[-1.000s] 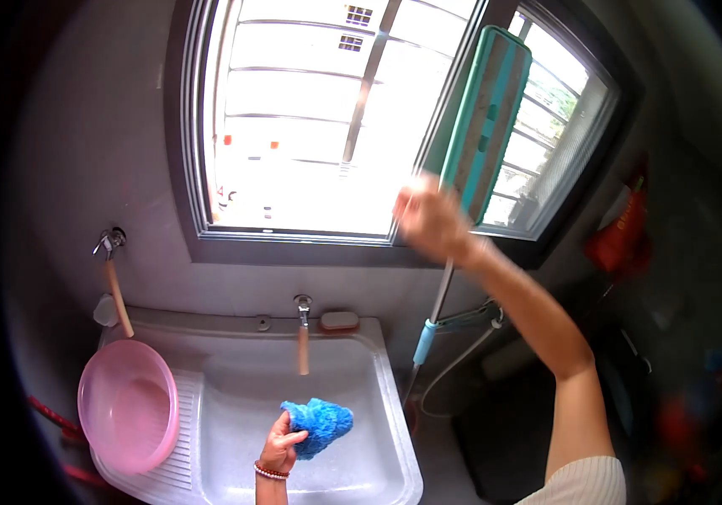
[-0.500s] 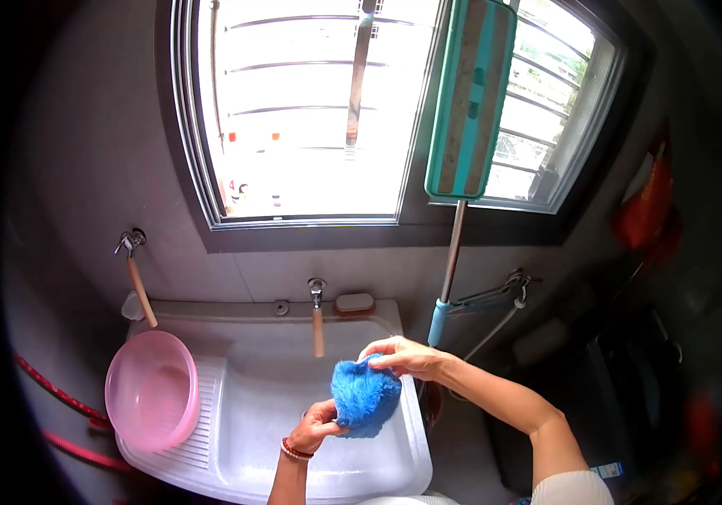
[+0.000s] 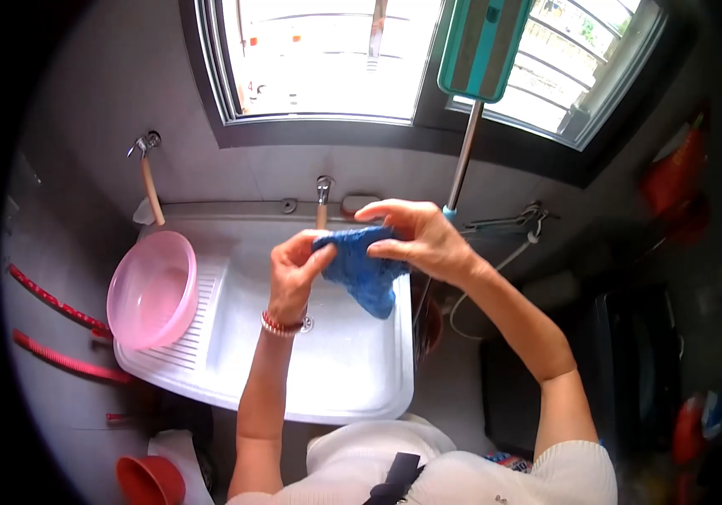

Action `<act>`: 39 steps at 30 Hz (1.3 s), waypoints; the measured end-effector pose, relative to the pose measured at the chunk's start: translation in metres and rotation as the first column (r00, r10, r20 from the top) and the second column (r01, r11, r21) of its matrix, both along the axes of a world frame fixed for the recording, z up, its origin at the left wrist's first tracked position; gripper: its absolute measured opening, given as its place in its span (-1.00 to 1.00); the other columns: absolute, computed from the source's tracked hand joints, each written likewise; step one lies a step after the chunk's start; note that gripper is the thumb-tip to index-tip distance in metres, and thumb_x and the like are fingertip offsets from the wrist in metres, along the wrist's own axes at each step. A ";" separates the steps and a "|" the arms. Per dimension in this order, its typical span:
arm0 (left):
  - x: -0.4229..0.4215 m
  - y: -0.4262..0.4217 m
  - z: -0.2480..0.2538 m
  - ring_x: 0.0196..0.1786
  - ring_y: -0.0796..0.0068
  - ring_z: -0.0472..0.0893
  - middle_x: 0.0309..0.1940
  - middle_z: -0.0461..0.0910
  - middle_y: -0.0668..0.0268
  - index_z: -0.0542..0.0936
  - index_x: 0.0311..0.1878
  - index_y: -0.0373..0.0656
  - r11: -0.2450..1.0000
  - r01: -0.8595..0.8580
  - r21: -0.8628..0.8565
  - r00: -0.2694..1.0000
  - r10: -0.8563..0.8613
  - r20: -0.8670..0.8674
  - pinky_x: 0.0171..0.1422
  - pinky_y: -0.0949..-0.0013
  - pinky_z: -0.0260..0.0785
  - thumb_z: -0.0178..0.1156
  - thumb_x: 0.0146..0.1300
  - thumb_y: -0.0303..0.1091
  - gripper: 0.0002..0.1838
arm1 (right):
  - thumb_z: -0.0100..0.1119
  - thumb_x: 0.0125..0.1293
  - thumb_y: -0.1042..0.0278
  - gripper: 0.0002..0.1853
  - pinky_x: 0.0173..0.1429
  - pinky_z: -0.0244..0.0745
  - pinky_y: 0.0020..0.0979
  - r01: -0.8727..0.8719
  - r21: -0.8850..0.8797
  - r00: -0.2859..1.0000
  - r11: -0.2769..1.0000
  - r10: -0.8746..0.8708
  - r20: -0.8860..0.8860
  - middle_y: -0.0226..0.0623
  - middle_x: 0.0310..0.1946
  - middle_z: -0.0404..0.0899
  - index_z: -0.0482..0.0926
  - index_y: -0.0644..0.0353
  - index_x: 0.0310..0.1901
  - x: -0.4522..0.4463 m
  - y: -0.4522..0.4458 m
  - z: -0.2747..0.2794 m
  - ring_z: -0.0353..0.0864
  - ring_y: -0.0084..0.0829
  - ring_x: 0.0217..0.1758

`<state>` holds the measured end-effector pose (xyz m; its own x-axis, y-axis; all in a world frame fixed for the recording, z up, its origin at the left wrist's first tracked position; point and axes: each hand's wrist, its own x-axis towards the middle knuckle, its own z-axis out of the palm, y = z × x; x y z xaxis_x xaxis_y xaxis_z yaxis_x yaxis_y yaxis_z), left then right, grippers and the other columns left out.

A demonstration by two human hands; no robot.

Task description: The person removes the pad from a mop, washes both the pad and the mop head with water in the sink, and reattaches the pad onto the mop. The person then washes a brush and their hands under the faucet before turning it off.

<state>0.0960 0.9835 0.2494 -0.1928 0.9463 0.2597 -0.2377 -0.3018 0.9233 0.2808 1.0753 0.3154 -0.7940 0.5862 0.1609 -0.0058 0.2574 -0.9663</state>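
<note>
Head view: blue cloth held above the sink, visible mop head bare.
Left hand pinches one corner in its fingers; right hand has thumb and forefinger parted at the other edge, grip unclear.

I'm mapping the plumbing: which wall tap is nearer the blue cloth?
The right tap, just above the blue cloth in the picture; the left tap is well off, near the pink basin.

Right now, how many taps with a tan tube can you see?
2: the left tap, beyond the pink basin, and the middle tap, on the wall behind the sink. Others may be hidden.
</note>
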 end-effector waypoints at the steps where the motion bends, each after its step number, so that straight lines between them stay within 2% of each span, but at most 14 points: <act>1: 0.001 0.003 0.005 -0.35 0.71 0.50 -0.40 0.58 0.42 0.58 -0.21 -0.25 1.000 0.012 -0.019 1.000 -0.012 0.017 -0.22 0.62 0.34 0.22 0.16 -0.42 -0.84 | 0.36 0.06 0.28 -0.54 -0.11 0.57 -0.45 -0.007 -0.033 0.999 0.999 0.008 0.034 -0.24 -0.37 0.56 0.48 0.30 -0.04 0.004 0.003 0.001 0.57 -0.51 -0.27; 7: -0.008 0.005 0.018 -0.35 0.66 0.53 -0.42 0.61 0.37 0.61 -0.23 -0.25 0.996 0.060 -0.058 0.994 -0.065 -0.084 -0.21 0.58 0.37 0.23 0.15 -0.38 -0.83 | 0.37 0.05 0.22 -0.69 -0.17 0.55 -0.47 -0.009 -0.181 1.000 0.983 0.004 -0.031 -0.32 -0.46 0.59 0.62 0.16 -0.18 0.021 0.010 -0.029 0.58 -0.50 -0.29; 10: -0.019 0.000 0.020 -0.36 0.63 0.55 -0.42 0.62 0.35 0.62 -0.22 -0.24 0.997 0.050 -0.058 0.987 -0.058 -0.148 -0.23 0.54 0.42 0.26 0.14 -0.34 -0.80 | 0.35 0.07 0.21 -0.76 -0.35 0.42 -0.57 0.088 -0.146 0.991 0.985 -0.101 -0.083 -0.36 -0.52 0.58 0.65 0.16 -0.27 0.013 -0.001 -0.029 0.49 -0.57 -0.45; 11: -0.016 0.001 0.018 -0.37 0.62 0.55 -0.43 0.62 0.35 0.63 -0.22 -0.24 0.998 0.045 -0.051 0.985 -0.053 -0.161 -0.24 0.54 0.43 0.27 0.14 -0.34 -0.80 | 0.33 0.09 0.19 -0.76 -0.47 0.26 -0.60 0.140 -0.118 0.984 0.983 -0.151 -0.095 -0.38 -0.54 0.57 0.66 0.16 -0.28 0.016 -0.001 -0.036 0.36 -0.59 -0.56; 15: -0.021 -0.004 0.027 -0.40 0.57 0.59 -0.44 0.64 0.31 0.64 -0.23 -0.21 0.999 0.040 -0.004 0.965 -0.040 -0.260 -0.32 0.52 0.48 0.30 0.10 -0.32 -0.79 | 0.30 0.12 0.20 -0.77 -0.51 0.25 -0.61 0.280 -0.104 0.953 0.954 -0.289 -0.090 -0.40 -0.56 0.56 0.66 0.17 -0.29 0.018 -0.020 -0.028 0.32 -0.63 -0.59; 18: -0.020 0.000 0.030 -0.41 0.54 0.61 -0.45 0.64 0.29 0.64 -0.24 -0.20 0.998 0.062 0.019 0.965 -0.055 -0.257 -0.33 0.50 0.50 0.32 0.08 -0.31 -0.79 | 0.28 0.14 0.21 -0.77 -0.30 0.44 -0.45 0.295 -0.114 0.949 0.948 -0.305 -0.076 -0.33 -0.48 0.60 0.66 0.19 -0.27 0.025 -0.029 -0.015 0.50 -0.51 -0.41; 19: -0.020 0.001 0.032 -0.41 0.54 0.61 -0.45 0.64 0.29 0.65 -0.24 -0.20 0.997 0.078 0.020 0.967 -0.071 -0.247 -0.33 0.50 0.50 0.32 0.08 -0.31 -0.79 | 0.29 0.14 0.23 -0.78 -0.27 0.47 -0.47 0.299 -0.099 0.947 0.949 -0.308 -0.087 -0.33 -0.48 0.60 0.66 0.19 -0.27 0.027 -0.031 -0.010 0.51 -0.51 -0.40; 23: -0.018 0.003 0.040 -0.40 0.53 0.60 -0.45 0.64 0.30 0.65 -0.24 -0.19 0.989 0.107 0.102 0.962 -0.078 -0.261 -0.28 0.49 0.50 0.32 0.07 -0.30 -0.78 | 0.28 0.14 0.34 -0.83 -0.17 0.55 -0.45 0.342 -0.043 0.929 0.939 -0.345 -0.137 -0.33 -0.46 0.61 0.65 0.23 -0.27 0.031 -0.041 0.004 0.56 -0.51 -0.38; 27: -0.008 0.008 0.048 -0.40 0.57 0.58 -0.46 0.62 0.31 0.64 -0.27 -0.19 0.972 0.141 0.187 0.963 -0.091 -0.252 -0.27 0.51 0.49 0.33 0.06 -0.37 -0.83 | 0.25 0.14 0.46 -0.86 -0.20 0.58 -0.50 0.338 0.080 0.928 0.938 -0.318 -0.192 -0.31 -0.45 0.62 0.64 0.26 -0.26 0.037 -0.034 0.010 0.60 -0.52 -0.37; 28: -0.008 0.012 0.051 -0.40 0.58 0.58 -0.47 0.62 0.31 0.64 -0.28 -0.19 0.970 0.143 0.198 0.965 -0.092 -0.246 -0.27 0.52 0.49 0.32 0.06 -0.39 -0.84 | 0.26 0.12 0.47 -0.85 -0.19 0.58 -0.50 0.352 0.053 0.921 0.934 -0.336 -0.197 -0.31 -0.45 0.62 0.64 0.26 -0.25 0.038 -0.034 0.013 0.60 -0.52 -0.36; 32: -0.003 0.003 0.065 -0.34 0.60 0.58 -0.38 0.61 0.30 0.58 -0.18 -0.24 0.961 0.232 0.148 0.953 -0.194 -0.234 -0.20 0.53 0.47 0.33 0.02 -0.44 -0.73 | 0.28 0.10 0.48 -0.85 -0.18 0.58 -0.52 0.357 0.141 0.925 0.923 -0.328 -0.191 -0.29 -0.43 0.61 0.65 0.25 -0.26 0.040 -0.036 0.017 0.60 -0.51 -0.34; 33: -0.005 0.004 0.063 -0.27 0.58 0.57 -0.33 0.60 0.28 0.56 -0.11 -0.23 0.955 0.286 0.077 0.933 -0.259 -0.249 -0.14 0.50 0.46 0.35 0.00 -0.33 -0.64 | 0.28 0.09 0.48 -0.85 -0.18 0.58 -0.52 0.341 0.150 0.930 0.928 -0.310 -0.198 -0.29 -0.42 0.61 0.65 0.25 -0.27 0.041 -0.034 0.017 0.60 -0.50 -0.34; 36: 0.004 0.007 0.064 -0.23 0.58 0.55 -0.34 0.60 0.31 0.57 -0.07 -0.19 0.946 0.323 -0.010 0.917 -0.316 -0.245 -0.10 0.49 0.43 0.37 -0.01 -0.14 -0.54 | 0.28 0.08 0.51 -0.85 -0.17 0.58 -0.53 0.292 0.155 0.940 0.944 -0.252 -0.231 -0.29 -0.41 0.59 0.66 0.24 -0.26 0.044 -0.022 0.014 0.59 -0.49 -0.33; 39: 0.010 0.015 0.055 -0.21 0.56 0.55 -0.31 0.60 0.28 0.57 -0.07 -0.25 0.948 0.307 -0.086 0.931 -0.318 -0.182 -0.07 0.50 0.40 0.29 0.09 -0.15 -0.59 | 0.28 0.08 0.51 -0.85 -0.18 0.58 -0.54 0.245 0.122 0.947 0.962 -0.211 -0.243 -0.28 -0.40 0.59 0.66 0.20 -0.26 0.042 -0.012 0.002 0.59 -0.50 -0.31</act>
<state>0.1063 0.9989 0.3048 0.1631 0.9645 0.2076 -0.1296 -0.1876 0.9736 0.3229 1.0629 0.3170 -0.5746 0.7028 0.4194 -0.1434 0.4181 -0.8970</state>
